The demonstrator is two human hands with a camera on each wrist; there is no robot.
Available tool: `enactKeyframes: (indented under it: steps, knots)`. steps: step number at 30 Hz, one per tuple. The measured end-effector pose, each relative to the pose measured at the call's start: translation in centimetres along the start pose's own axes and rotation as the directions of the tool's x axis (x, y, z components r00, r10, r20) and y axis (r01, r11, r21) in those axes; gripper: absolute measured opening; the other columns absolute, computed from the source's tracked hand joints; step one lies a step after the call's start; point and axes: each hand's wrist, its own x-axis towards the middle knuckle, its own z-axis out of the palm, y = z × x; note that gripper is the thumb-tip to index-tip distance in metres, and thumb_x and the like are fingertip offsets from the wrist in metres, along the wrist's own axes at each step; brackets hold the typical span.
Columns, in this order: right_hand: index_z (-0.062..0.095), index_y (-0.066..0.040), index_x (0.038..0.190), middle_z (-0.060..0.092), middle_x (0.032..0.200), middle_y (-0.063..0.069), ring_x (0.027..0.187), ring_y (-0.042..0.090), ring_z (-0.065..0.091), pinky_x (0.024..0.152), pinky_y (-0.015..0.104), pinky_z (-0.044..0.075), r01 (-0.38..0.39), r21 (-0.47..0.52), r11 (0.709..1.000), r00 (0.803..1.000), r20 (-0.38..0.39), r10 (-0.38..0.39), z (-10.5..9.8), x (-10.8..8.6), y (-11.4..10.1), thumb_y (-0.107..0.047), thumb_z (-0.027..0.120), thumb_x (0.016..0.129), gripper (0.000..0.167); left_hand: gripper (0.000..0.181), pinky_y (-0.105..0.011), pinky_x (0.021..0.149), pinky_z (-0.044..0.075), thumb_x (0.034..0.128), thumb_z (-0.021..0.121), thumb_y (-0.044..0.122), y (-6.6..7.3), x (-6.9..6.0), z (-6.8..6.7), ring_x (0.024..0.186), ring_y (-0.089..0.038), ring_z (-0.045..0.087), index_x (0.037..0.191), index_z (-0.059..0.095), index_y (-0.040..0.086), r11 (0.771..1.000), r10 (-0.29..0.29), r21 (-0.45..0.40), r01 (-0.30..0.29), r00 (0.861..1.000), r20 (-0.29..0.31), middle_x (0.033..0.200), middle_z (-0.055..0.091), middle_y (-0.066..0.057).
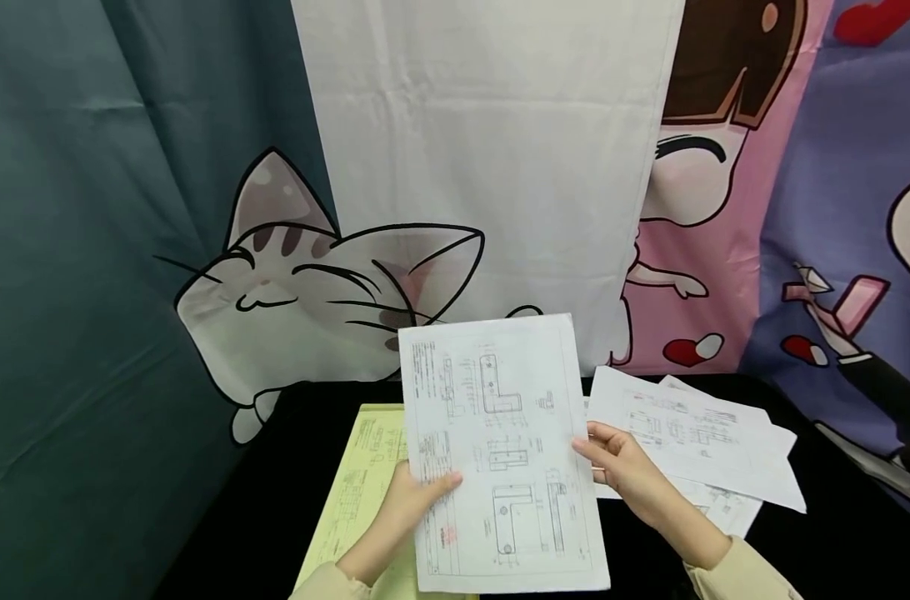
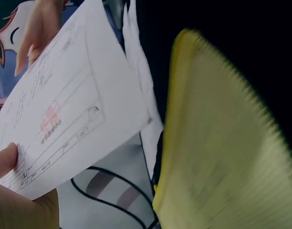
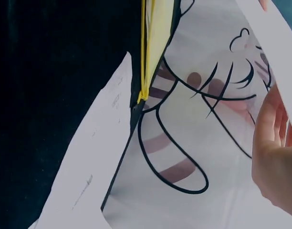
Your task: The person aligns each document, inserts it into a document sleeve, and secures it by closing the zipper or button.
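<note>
Both hands hold up a white sheet printed with technical drawings and a small red stamp. My left hand grips its left edge, the thumb on the printed face and the fingers behind. At the right edge my right hand pinches the paper, thumb in front, fingers mostly hidden behind. The left wrist view shows the left thumb near the printed table by the stamp. Under and left of the sheet lies a yellow folder, with line drawings showing on its face; the sheet covers part of it.
Several loose drawing sheets lie overlapping and askew on the black tabletop, right of the raised sheet. A curtain with cartoon figures hangs just behind the table.
</note>
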Motion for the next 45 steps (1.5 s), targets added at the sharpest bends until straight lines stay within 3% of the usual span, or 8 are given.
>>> enactKeyframes:
  steps: [10, 15, 18, 25, 32, 35, 38, 45]
  knots:
    - [0.047, 0.018, 0.123, 0.074, 0.091, -0.001, 0.075, 0.010, 0.070, 0.065, 0.026, 0.058, 0.020, -0.274, 0.961, 0.985, -0.157, -0.066, 0.2, -0.6, 0.3, -0.014, 0.057, 0.094, 0.044, 0.043, -0.036, 0.074, 0.059, 0.0882, 0.062, 0.014, -1.6, -0.5, 0.6, 0.089, -0.029, 0.070, 0.126, 0.051, -0.003, 0.999, -0.043, -0.011, 0.045, 0.991, 0.126, 0.110, 0.066, -0.021]
    - [0.049, 0.016, 0.122, 0.073, 0.086, 0.012, 0.066, 0.014, 0.069, 0.058, 0.026, 0.057, -0.135, -0.303, 0.943, 0.943, -0.330, 0.030, -1.4, -0.8, 1.1, -0.013, 0.058, 0.093, 0.042, 0.031, -0.031, 0.076, 0.059, 0.0950, 0.051, 0.008, -2.9, 0.9, -0.3, 0.083, -0.019, 0.070, 0.121, 0.054, -0.009, 0.985, -0.159, 0.113, 0.127, 0.924, 0.349, 0.106, 0.066, -0.025]
    - [0.049, 0.016, 0.122, 0.072, 0.083, 0.015, 0.062, 0.016, 0.068, 0.056, 0.027, 0.057, -0.218, -0.325, 0.920, 0.913, -0.401, 0.074, -2.4, -1.0, 1.7, -0.010, 0.057, 0.093, 0.040, 0.030, -0.031, 0.073, 0.059, 0.0948, 0.050, 0.006, -3.5, 1.9, -0.9, 0.078, -0.013, 0.066, 0.120, 0.054, -0.010, 0.961, -0.218, 0.245, 0.128, 0.894, 0.390, 0.097, 0.067, -0.024]
    - [0.045, 0.021, 0.122, 0.071, 0.075, 0.010, 0.057, 0.015, 0.066, 0.052, 0.026, 0.055, -0.334, -0.391, 0.858, 0.883, -0.448, 0.140, -4.5, -1.2, 2.7, -0.008, 0.055, 0.093, 0.042, 0.036, -0.019, 0.048, 0.045, 0.0927, 0.059, 0.019, -4.6, 3.1, -1.1, 0.055, -0.010, 0.045, 0.117, 0.052, -0.006, 0.845, -0.232, 0.527, 0.088, 0.949, 0.213, 0.086, 0.055, -0.009]
    - [0.046, 0.021, 0.120, 0.070, 0.074, 0.009, 0.058, 0.017, 0.066, 0.051, 0.026, 0.055, -0.376, -0.398, 0.837, 0.892, -0.400, 0.210, -5.1, -1.9, 3.6, -0.007, 0.056, 0.092, 0.041, 0.044, -0.014, 0.038, 0.024, 0.0805, 0.073, 0.027, -5.5, 3.3, 0.9, 0.039, -0.004, 0.027, 0.056, 0.039, 0.015, 0.701, -0.219, 0.706, 0.100, 0.973, 0.079, 0.051, 0.034, 0.009]
    - [0.047, 0.021, 0.119, 0.070, 0.073, 0.008, 0.057, 0.018, 0.066, 0.051, 0.027, 0.055, -0.376, -0.416, 0.828, 0.904, -0.360, 0.230, -5.2, -2.4, 4.1, -0.008, 0.057, 0.091, 0.042, 0.054, -0.013, 0.037, 0.016, 0.0825, 0.066, 0.015, -5.8, 3.3, 1.8, 0.037, -0.001, 0.018, 0.047, 0.025, 0.020, 0.669, -0.170, 0.741, 0.063, 0.983, 0.070, 0.041, 0.020, 0.013]
    - [0.047, 0.023, 0.117, 0.070, 0.073, 0.008, 0.057, 0.016, 0.066, 0.052, 0.026, 0.055, -0.351, -0.433, 0.830, 0.924, -0.304, 0.232, -5.4, -2.7, 4.2, -0.009, 0.058, 0.090, 0.043, 0.050, -0.013, 0.037, 0.013, 0.0819, 0.056, 0.004, -5.7, 3.3, 2.2, 0.037, -0.001, 0.015, 0.045, 0.025, 0.020, 0.695, -0.156, 0.717, 0.051, 0.984, 0.081, 0.039, 0.019, 0.013]
    - [0.049, 0.023, 0.112, 0.071, 0.076, 0.008, 0.060, 0.016, 0.069, 0.055, 0.025, 0.057, -0.321, -0.378, 0.868, 0.946, -0.173, 0.275, -5.7, -3.1, 4.0, -0.010, 0.058, 0.089, 0.041, 0.044, -0.014, 0.039, 0.017, 0.0889, 0.047, 0.004, -6.0, 3.0, 1.0, 0.041, -0.002, 0.019, 0.054, 0.025, 0.020, 0.856, -0.233, 0.495, 0.148, 0.966, 0.113, 0.045, 0.025, 0.012]
